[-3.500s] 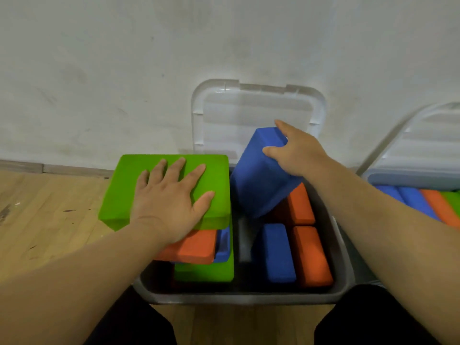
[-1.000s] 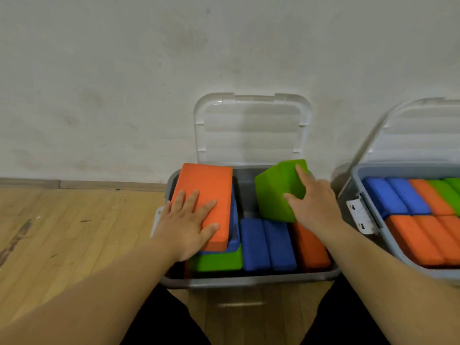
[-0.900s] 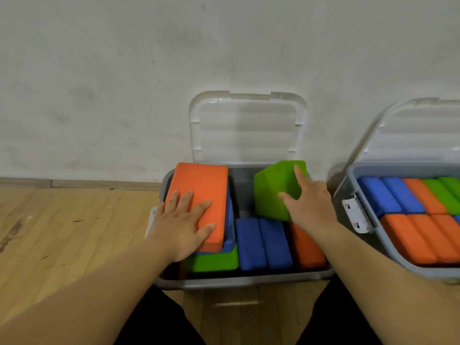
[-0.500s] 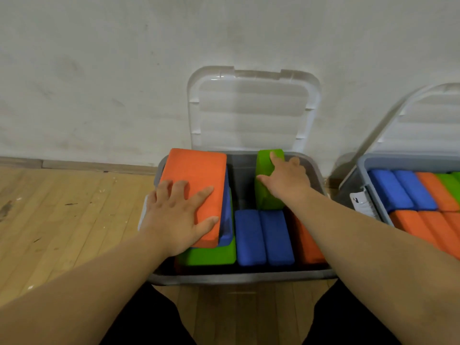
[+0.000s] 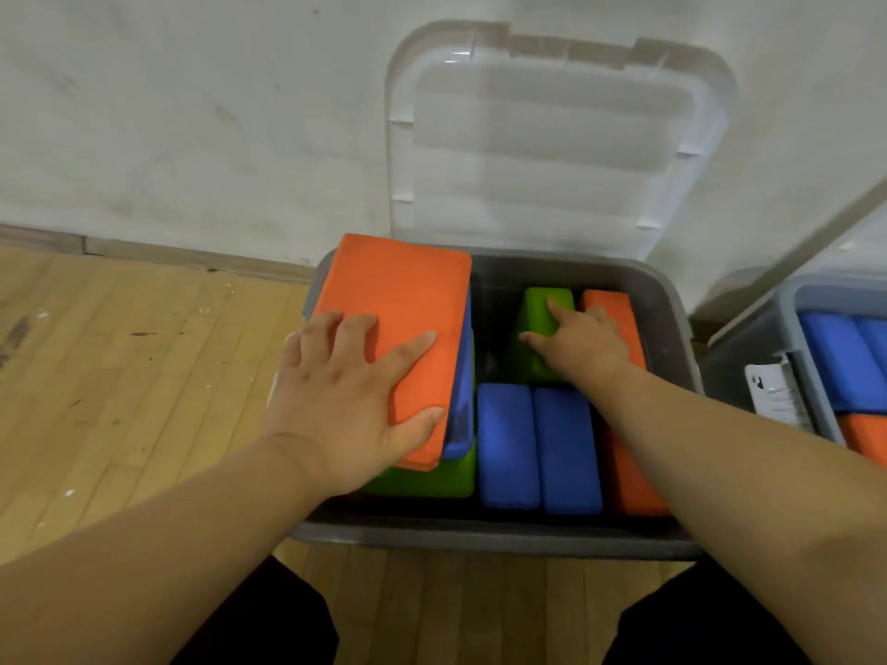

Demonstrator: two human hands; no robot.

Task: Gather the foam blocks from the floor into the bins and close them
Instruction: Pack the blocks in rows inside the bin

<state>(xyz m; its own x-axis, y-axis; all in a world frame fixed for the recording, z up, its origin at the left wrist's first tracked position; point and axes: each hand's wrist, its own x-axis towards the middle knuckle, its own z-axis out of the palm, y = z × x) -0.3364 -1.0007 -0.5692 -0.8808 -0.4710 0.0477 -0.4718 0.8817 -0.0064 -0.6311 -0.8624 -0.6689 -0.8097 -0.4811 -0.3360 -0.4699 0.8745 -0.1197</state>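
A grey bin (image 5: 480, 537) stands against the wall with its clear lid (image 5: 552, 146) leaning open. On its left side an orange foam block (image 5: 408, 319) tops a stack over a blue block (image 5: 461, 391) and a green one (image 5: 432, 479). My left hand (image 5: 350, 400) lies flat on the orange block with fingers spread. My right hand (image 5: 581, 345) presses an upright green block (image 5: 540, 314) down at the back, between the stack and an orange block (image 5: 614, 309). Two blue blocks (image 5: 537, 448) stand side by side at the front.
A second grey bin (image 5: 811, 376) at the right edge holds blue and orange blocks, its lid open against the wall. Wooden floor stretches to the left, and the white wall rises right behind both bins. My knees frame the bin's front edge.
My right hand has pushed the green block deeper into the back of the bin. The camera has moved closer. My left hand has stayed flat on the orange block.
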